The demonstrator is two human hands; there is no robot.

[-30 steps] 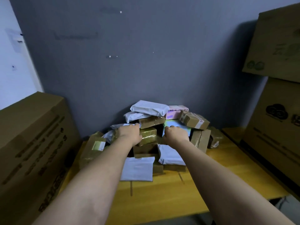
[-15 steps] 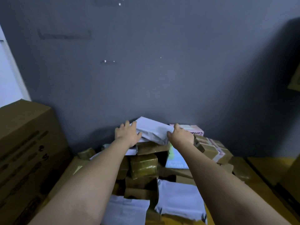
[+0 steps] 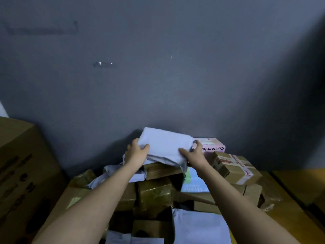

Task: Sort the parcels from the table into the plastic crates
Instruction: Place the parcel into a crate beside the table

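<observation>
Atop the heaped pile against the grey wall, I am gripping the soft white plastic mailer bag (image 3: pixel 167 145) with my left hand (image 3: pixel 138 152) and right hand (image 3: pixel 194 154), while nearly every taped brown cardboard parcel (image 3: pixel 235 169) is waiting unsorted, crates unseen.
</observation>
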